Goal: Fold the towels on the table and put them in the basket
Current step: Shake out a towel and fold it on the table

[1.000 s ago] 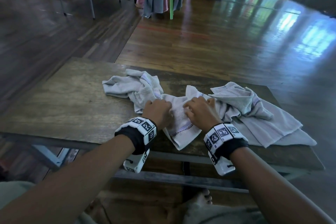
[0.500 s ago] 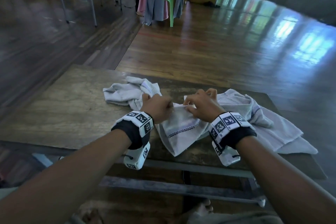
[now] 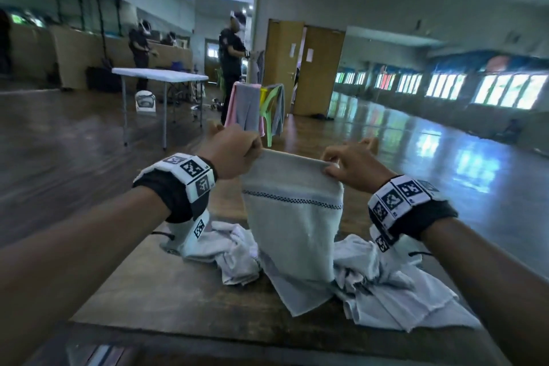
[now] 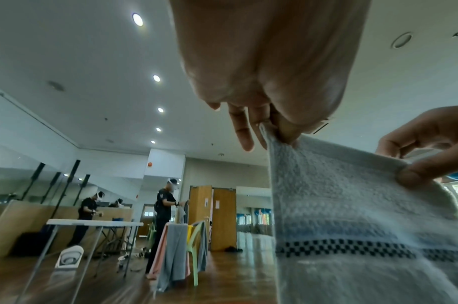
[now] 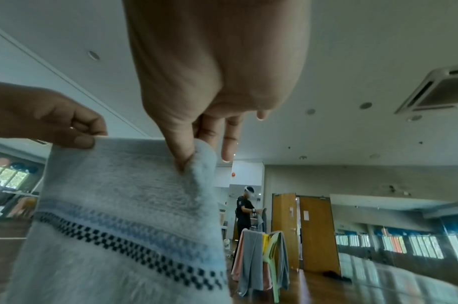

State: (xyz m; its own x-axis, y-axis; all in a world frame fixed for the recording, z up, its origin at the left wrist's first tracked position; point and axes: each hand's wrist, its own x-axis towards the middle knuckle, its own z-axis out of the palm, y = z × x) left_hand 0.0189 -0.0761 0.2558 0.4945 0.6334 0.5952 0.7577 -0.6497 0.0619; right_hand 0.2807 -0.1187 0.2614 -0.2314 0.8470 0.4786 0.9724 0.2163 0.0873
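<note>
Head view alone shows crumpled towels (image 3: 395, 291) on table (image 3: 178, 291), left hand (image 3: 234, 151) and right hand (image 3: 353, 166) pinching lifted towel (image 3: 294, 217) corners

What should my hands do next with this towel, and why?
Probably lift a little higher. The left hand and right hand pinch the top corners of the towel, but its lower end lies on the table among the other towels.

Left hand (image 3: 234, 151) and right hand (image 3: 353, 168) raised, towel (image 3: 292, 217) lifted off table, now hanging
</note>
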